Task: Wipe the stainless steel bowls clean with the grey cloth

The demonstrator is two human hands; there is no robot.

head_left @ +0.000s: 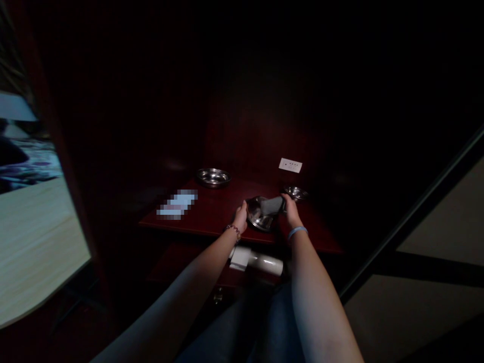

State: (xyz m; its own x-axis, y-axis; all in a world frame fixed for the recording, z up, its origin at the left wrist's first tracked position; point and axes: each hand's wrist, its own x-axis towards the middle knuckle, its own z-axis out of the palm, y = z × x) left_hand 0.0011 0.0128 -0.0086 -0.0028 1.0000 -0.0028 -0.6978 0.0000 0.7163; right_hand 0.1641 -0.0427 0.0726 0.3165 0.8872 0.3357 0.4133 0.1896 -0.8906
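My left hand (241, 217), with a beaded bracelet at the wrist, is closed on the left rim of a shiny metal bowl (261, 222). The bowl is tilted over a dark red shelf (212, 212). My right hand (291, 210), with a light blue band at the wrist, grips a dark grey object (273, 205), perhaps a cloth, which reaches over the bowl's right side. Behind my right hand is a smaller metal bowl (296, 192). Another metal bowl (214, 177) rests at the shelf's back left.
A blurred-out pale sheet (177, 204) lies on the shelf's left. A white socket plate (290, 165) is on the back wall. Below sit a white box (240, 257) and a white cylinder (266, 263). A pale table (38, 242) stands at far left.
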